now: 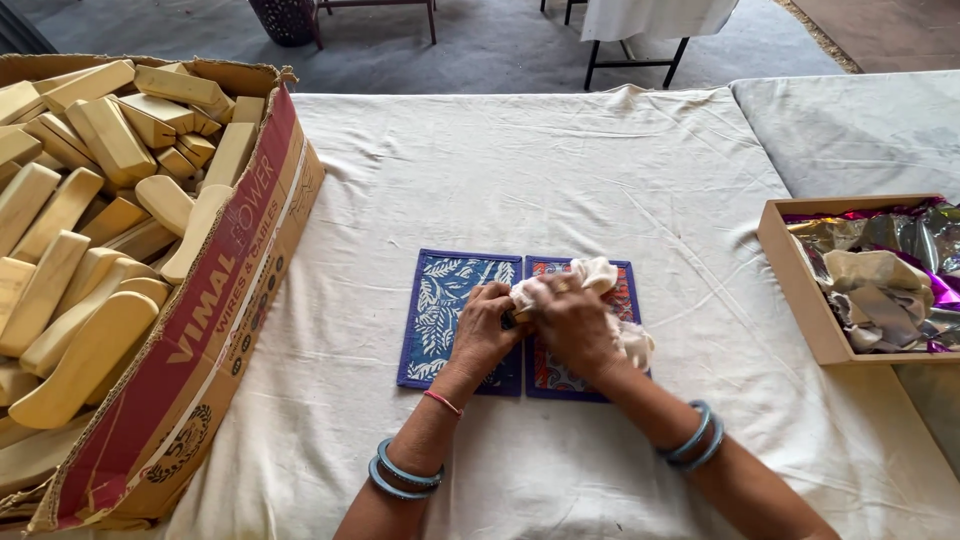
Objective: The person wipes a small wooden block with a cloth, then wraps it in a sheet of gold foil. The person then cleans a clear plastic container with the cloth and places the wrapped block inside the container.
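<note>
A white-clothed tabletop [560, 170] carries a big carton [215, 330] of wooden blocks [90, 250] at left and a small box [805, 290] of foil scraps at right. Mid-table lie two printed mats [445, 300]. Over them both hands, left [485, 330] and right [578, 328], have fingers clenched on a white cloth [590, 275]

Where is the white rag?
In the head view, the white rag is bunched in both hands, left hand and right hand, mid-table over two patterned mats, between the cardboard box of wooden blocks and the small box.
</note>
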